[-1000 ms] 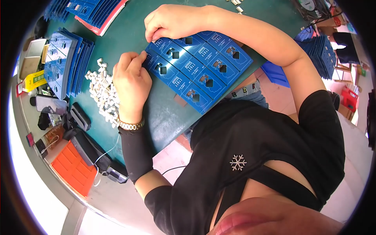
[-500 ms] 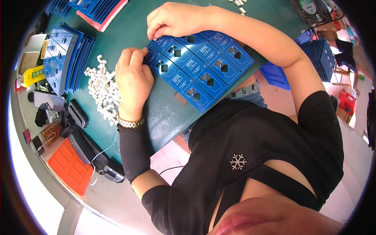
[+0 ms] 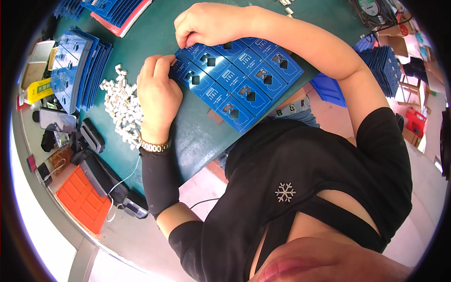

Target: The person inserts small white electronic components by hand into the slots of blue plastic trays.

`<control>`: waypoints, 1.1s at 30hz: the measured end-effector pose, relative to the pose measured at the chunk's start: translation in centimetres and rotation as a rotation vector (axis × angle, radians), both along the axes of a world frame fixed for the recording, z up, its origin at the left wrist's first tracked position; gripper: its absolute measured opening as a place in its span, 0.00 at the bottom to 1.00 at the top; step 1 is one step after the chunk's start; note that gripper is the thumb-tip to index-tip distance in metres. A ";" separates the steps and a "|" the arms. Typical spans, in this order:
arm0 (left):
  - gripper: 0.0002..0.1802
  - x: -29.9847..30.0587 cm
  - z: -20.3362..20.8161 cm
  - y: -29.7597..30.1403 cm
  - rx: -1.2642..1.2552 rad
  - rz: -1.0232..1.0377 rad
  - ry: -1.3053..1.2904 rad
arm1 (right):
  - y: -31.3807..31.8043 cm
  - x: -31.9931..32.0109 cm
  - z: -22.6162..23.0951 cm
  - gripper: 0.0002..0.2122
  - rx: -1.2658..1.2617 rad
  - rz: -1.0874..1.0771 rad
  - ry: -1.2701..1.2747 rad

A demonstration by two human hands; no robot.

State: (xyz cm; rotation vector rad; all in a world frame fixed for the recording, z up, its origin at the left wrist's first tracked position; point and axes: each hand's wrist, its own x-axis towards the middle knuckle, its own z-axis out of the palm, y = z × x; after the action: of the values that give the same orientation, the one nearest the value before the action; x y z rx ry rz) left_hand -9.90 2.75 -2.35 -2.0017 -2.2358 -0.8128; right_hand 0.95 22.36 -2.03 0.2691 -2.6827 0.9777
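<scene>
A blue panel of joined circuit boards point(image 3: 230, 76), with rows of dark square cut-outs, lies in front of me and reaches over the table's near edge. At its far left corner my left hand point(image 3: 159, 94), with a gold watch on the wrist, has bent fingers closed on the panel's edge. Beside it, at the same corner, my right hand point(image 3: 206, 26) is closed in a pinch. Its fingertips are bent down at the panel's far edge, and whatever they hold is hidden. Small white connectors point(image 3: 123, 110) lie in a loose pile just left of my left hand.
Stacked blue boards point(image 3: 70, 70) stand at the left, with more by a red-edged tray point(image 3: 124, 26) at the far left. A phone point(image 3: 57, 120), a black case point(image 3: 92, 135) and an orange tray point(image 3: 84, 199) line the left side. A blue bin point(image 3: 328, 89) sits right.
The whole picture has shifted very slightly to the left. Both hands keep their place and their closed fingers at the panel's far left corner.
</scene>
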 end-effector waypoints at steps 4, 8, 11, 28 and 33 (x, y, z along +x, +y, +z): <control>0.20 0.1 0.2 -0.1 0.002 0.018 0.013 | -0.4 0.0 -0.5 0.05 -0.051 -0.075 -0.120; 0.17 1.3 1.0 -0.3 0.004 0.001 0.063 | -0.8 0.7 0.2 0.04 0.012 -0.064 -0.161; 0.16 2.0 1.5 -0.7 -0.016 -0.047 0.014 | -1.0 1.8 0.6 0.04 0.034 -0.038 -0.183; 0.07 -5.8 0.4 -0.3 -0.095 0.416 0.097 | 11.6 6.7 -1.4 0.08 0.086 -0.772 -0.030; 0.11 -7.0 -0.3 -3.6 -0.085 0.469 0.096 | 9.1 4.6 -2.4 0.08 -0.177 -0.726 -0.049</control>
State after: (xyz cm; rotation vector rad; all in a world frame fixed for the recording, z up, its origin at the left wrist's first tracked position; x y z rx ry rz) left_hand -16.86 -0.84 -2.70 -1.4052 -2.5598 -0.5651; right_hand 5.51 31.45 -4.40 -0.7197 -2.3891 0.9565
